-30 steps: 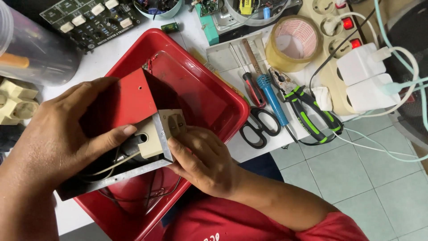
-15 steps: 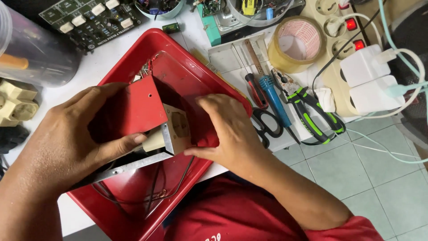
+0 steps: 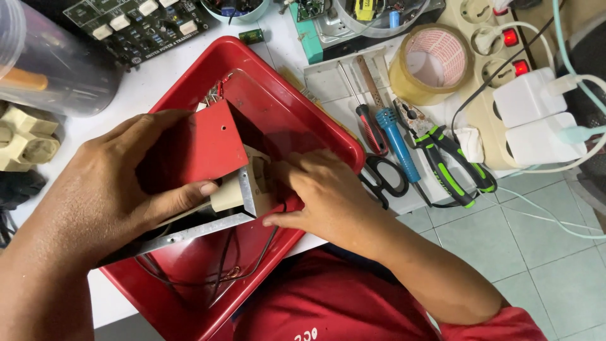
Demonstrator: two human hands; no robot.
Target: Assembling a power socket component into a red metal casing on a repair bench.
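Note:
My left hand [image 3: 120,183] grips a red metal casing [image 3: 205,145] with a bare metal edge, held over a red plastic tray [image 3: 303,120]. A cream plastic socket block [image 3: 243,186] sits in the casing's end, with my left thumb pressed against it. My right hand [image 3: 319,192] is closed around that socket block from the right side, fingers curled over it. Thin dark wires [image 3: 252,265] hang from the casing into the tray.
Right of the tray lie screwdrivers [image 3: 394,142], black scissors [image 3: 385,180], green-handled pliers [image 3: 451,158], a tape roll [image 3: 432,63] and a cream power strip [image 3: 499,101] with white adapters. A circuit board [image 3: 136,25], a clear jar [image 3: 44,63] and cream sockets [image 3: 25,139] sit at left.
My right hand has slid from below the socket block up to its right side, and the casing has tilted so more of its red face shows.

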